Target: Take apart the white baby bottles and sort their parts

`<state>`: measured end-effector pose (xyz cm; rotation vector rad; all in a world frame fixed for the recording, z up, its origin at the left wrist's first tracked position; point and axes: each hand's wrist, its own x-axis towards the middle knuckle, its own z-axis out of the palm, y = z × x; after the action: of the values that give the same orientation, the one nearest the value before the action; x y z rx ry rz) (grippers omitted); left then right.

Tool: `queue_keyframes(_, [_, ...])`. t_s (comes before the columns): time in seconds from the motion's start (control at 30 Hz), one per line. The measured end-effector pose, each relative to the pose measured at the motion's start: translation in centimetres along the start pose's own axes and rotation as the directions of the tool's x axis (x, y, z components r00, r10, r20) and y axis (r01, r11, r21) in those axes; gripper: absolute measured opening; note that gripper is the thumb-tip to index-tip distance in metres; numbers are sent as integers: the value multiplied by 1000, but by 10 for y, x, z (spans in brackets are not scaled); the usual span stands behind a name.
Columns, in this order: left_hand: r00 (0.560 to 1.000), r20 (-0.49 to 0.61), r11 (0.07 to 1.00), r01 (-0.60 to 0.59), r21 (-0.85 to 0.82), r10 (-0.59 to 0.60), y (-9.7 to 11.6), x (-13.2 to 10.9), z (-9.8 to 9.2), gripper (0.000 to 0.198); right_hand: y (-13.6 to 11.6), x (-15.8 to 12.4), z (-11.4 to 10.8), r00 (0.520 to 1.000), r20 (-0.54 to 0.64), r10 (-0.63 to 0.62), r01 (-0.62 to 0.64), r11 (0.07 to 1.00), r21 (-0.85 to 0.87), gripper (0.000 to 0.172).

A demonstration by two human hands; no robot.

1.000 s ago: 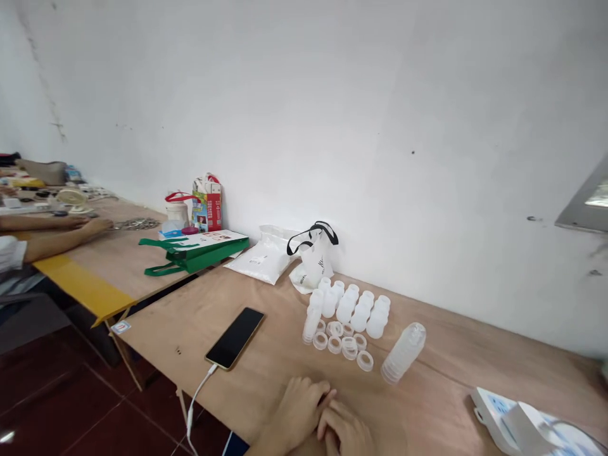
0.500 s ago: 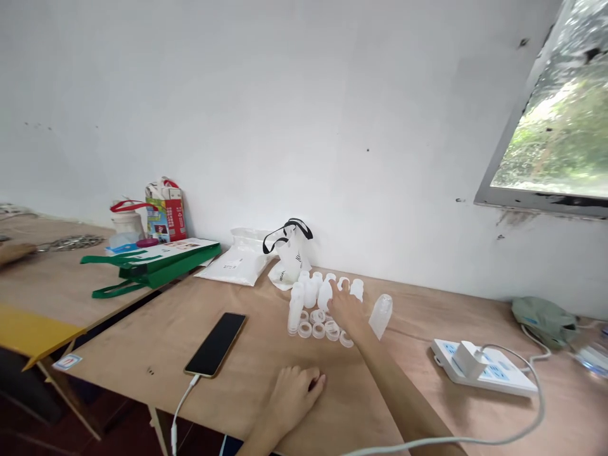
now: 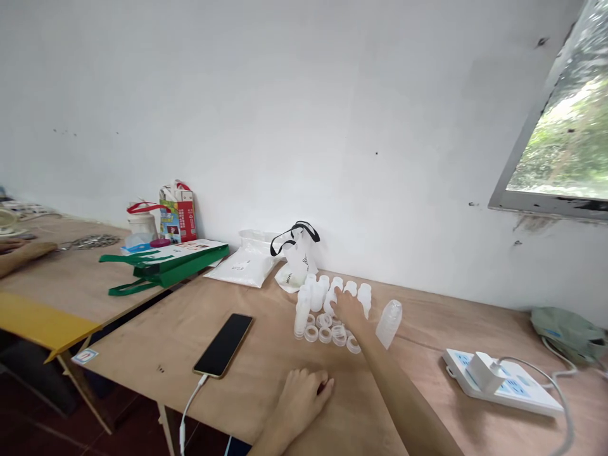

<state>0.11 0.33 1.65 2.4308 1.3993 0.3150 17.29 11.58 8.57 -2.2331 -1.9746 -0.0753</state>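
My right hand (image 3: 349,313) reaches across the plywood table (image 3: 266,373), its fingers on the white plastic bottles (image 3: 327,297) that stand in close rows. Whether it grips one, I cannot tell. My left hand (image 3: 301,402) rests on the bare wood in front, holding nothing. Several translucent plastic rings (image 3: 325,335) lie just before the bottles, by my right wrist. To the right of my hand lies a translucent nested stack of bottles (image 3: 389,324), and a shorter stack (image 3: 301,320) stands at the left of the group.
A black phone (image 3: 223,345) on a white cable lies left of my left hand. Right stands a white power strip (image 3: 498,383) with a plug. White bags (image 3: 242,269) and a green bag (image 3: 164,266) sit along the wall. A co-worker's hand (image 3: 12,247) rests far left.
My view has swung right since the oldest frame. My hands, together then, have parted, with my right hand reaching out to the bottles. The nested stack has been stood more upright.
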Motion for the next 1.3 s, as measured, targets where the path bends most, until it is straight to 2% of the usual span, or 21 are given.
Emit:
queue_keyframes(0.13, [1000,-3,1000,-14,-1,14,0,-1,1,41,1,-3,-7,998,-41,-45,45,999,12,31])
queue_keyframes(0.23, [1000,-8,1000,-15,19,16,0,-1,1,39,2,-19,-16,993,-93,-71,74,997,22,22])
queue_keyframes(0.37, [1000,-3,1000,-18,10,18,0,-1,3,39,5,-63,-24,985,-131,-109,111,994,6,30])
queue_keyframes(0.43, [1000,-20,1000,-6,-16,6,-2,0,6,39,7,-88,-23,985,-122,-126,124,992,-18,27])
queue_keyframes(0.53, [993,-95,993,60,-99,-70,-3,2,9,31,8,-119,-18,983,-95,-156,152,987,-52,23])
queue_keyframes(0.63, [973,-186,966,88,-245,-136,-3,0,6,25,7,-136,-8,968,-98,-231,227,972,-57,18])
queue_keyframes(0.7, [971,-210,946,43,-322,-116,-2,-2,2,30,6,-140,-1,958,-136,-253,251,968,-30,19])
queue_keyframes(0.83, [980,-200,905,-83,-417,-2,-3,-5,-1,67,6,-146,12,943,-225,-244,285,944,169,29])
queue_keyframes(0.93, [971,-239,853,-124,-508,-1,-9,-2,8,76,9,-151,14,937,-219,-273,343,841,419,39])
queue_keyframes(1.0, [962,-273,802,-168,-573,7,-15,2,17,88,12,-153,13,947,-174,-269,320,791,521,41])
queue_keyframes(1.1, [958,-284,733,-220,-643,38,-21,8,28,99,16,-158,16,956,-159,-246,292,783,549,40])
queue_keyframes(1.2, [966,-255,692,-218,-688,52,-23,10,30,92,20,-164,26,935,-247,-255,351,767,537,37])
queue_keyframes(1.3, [980,-191,649,-180,-739,54,-22,10,28,93,23,-170,36,891,-352,-287,442,731,520,35])
